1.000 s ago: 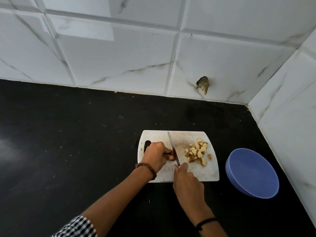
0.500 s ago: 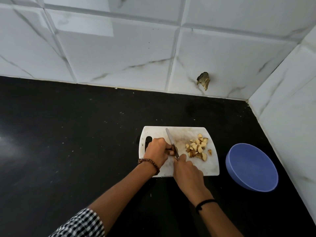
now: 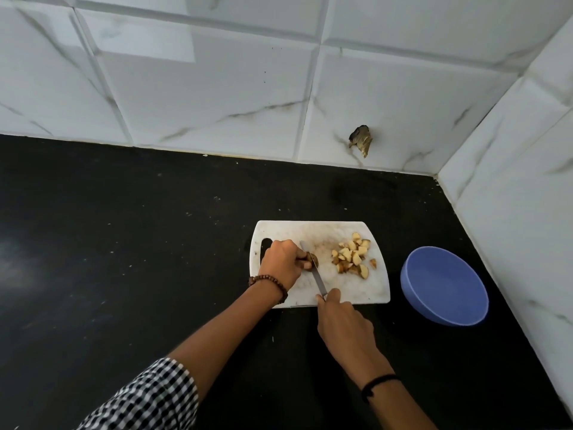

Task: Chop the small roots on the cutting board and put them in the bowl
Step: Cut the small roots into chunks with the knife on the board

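A white cutting board (image 3: 350, 293) lies on the black counter. My left hand (image 3: 283, 263) pinches a small brown root (image 3: 313, 261) against the board's left half. My right hand (image 3: 344, 321) grips the handle of a knife (image 3: 314, 271), whose blade lies across the root, tip pointing away from me. A pile of chopped root pieces (image 3: 352, 257) sits on the board's right half. A blue bowl (image 3: 445, 285) stands to the right of the board, with nothing visible inside it.
The black counter (image 3: 124, 243) stretches wide to the left. White tiled walls close the back and the right side, just beyond the bowl. A chipped hole (image 3: 361, 139) marks the back wall.
My right hand has drawn back toward me along the board's front edge, showing more of the blade. My left hand stays on the root.
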`<action>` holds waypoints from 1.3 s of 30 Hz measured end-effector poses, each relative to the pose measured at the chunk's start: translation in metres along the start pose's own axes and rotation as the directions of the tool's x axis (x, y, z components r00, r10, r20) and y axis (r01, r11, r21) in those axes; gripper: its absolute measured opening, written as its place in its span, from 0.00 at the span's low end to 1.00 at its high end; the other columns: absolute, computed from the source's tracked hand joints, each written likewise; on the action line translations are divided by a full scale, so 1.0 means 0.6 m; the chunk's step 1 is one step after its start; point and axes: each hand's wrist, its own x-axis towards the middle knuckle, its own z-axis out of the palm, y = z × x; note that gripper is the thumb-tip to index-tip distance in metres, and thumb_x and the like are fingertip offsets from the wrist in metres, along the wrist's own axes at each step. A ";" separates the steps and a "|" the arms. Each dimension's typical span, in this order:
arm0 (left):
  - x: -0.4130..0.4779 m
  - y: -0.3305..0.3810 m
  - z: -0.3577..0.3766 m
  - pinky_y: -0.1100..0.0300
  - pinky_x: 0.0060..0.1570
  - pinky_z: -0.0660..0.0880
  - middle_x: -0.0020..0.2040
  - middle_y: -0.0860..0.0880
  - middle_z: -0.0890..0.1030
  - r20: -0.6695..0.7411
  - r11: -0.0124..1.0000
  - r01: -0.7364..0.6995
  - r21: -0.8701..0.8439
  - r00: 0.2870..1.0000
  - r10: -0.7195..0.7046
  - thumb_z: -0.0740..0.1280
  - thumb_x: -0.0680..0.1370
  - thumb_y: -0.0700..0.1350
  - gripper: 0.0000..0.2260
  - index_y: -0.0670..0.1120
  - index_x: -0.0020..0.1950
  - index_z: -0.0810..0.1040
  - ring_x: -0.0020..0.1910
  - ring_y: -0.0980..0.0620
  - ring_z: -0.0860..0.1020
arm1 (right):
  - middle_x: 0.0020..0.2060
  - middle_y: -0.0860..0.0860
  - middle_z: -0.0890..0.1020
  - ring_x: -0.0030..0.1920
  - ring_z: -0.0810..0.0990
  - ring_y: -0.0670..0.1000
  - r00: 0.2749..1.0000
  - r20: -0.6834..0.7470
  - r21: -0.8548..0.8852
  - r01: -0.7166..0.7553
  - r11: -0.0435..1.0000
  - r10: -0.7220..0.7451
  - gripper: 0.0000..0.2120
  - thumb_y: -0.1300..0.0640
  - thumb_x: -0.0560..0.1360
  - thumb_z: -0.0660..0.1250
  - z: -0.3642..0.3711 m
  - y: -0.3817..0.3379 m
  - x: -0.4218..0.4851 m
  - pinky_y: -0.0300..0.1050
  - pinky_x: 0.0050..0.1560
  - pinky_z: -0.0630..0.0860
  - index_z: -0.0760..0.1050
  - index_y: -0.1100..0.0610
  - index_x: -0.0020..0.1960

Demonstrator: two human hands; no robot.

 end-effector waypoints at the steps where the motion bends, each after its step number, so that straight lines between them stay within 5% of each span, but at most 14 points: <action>1: -0.001 0.001 0.001 0.68 0.47 0.72 0.46 0.49 0.84 -0.006 1.000 0.000 -0.007 1.000 0.000 0.68 0.77 0.39 0.08 0.45 0.53 0.84 0.45 0.55 0.78 | 0.44 0.49 0.75 0.45 0.81 0.49 1.000 0.006 0.001 -0.008 1.000 0.008 0.09 0.49 0.84 0.56 0.001 0.001 -0.003 0.46 0.46 0.76 0.63 0.52 0.59; 11: -0.002 0.001 0.006 0.66 0.53 0.75 0.48 0.50 0.83 -0.016 0.999 0.028 -0.029 0.999 -0.029 0.68 0.76 0.39 0.08 0.45 0.53 0.84 0.48 0.55 0.79 | 0.45 0.49 0.75 0.48 0.81 0.50 0.999 -0.003 -0.005 -0.044 0.999 0.044 0.11 0.47 0.84 0.53 0.003 0.011 -0.039 0.49 0.52 0.79 0.65 0.52 0.60; 17: -0.001 0.004 0.003 0.61 0.53 0.77 0.48 0.49 0.84 -0.044 0.997 0.068 -0.036 0.997 -0.070 0.71 0.74 0.39 0.07 0.43 0.51 0.83 0.49 0.53 0.81 | 0.53 0.54 0.79 0.53 0.81 0.56 1.000 -0.028 -0.049 -0.010 0.999 0.009 0.16 0.46 0.85 0.48 -0.017 0.016 -0.062 0.50 0.46 0.73 0.67 0.56 0.61; 25: -0.014 0.011 0.007 0.66 0.52 0.73 0.50 0.47 0.83 -0.052 0.991 0.098 -0.090 0.993 -0.103 0.70 0.74 0.38 0.08 0.40 0.53 0.82 0.52 0.52 0.80 | 0.49 0.54 0.76 0.46 0.77 0.54 1.000 0.022 -0.048 0.021 0.999 -0.020 0.15 0.47 0.85 0.49 -0.028 0.041 -0.094 0.50 0.44 0.69 0.68 0.55 0.57; 33: -0.029 0.000 -0.004 0.70 0.53 0.71 0.53 0.47 0.82 0.026 0.991 0.053 -0.124 0.998 -0.050 0.72 0.72 0.37 0.15 0.41 0.59 0.79 0.47 0.58 0.76 | 0.43 0.49 0.78 0.42 0.80 0.49 0.999 -0.039 0.075 0.037 0.996 -0.034 0.19 0.41 0.83 0.49 -0.025 0.065 -0.098 0.52 0.46 0.80 0.71 0.52 0.53; 39: -0.041 0.000 0.014 0.65 0.49 0.74 0.51 0.47 0.80 -0.076 0.999 0.016 0.040 0.997 -0.013 0.70 0.74 0.37 0.11 0.44 0.57 0.80 0.45 0.56 0.76 | 0.42 0.48 0.79 0.40 0.79 0.46 0.997 -0.074 0.180 0.021 0.983 -0.007 0.17 0.41 0.84 0.49 -0.029 0.060 -0.082 0.45 0.41 0.77 0.71 0.51 0.53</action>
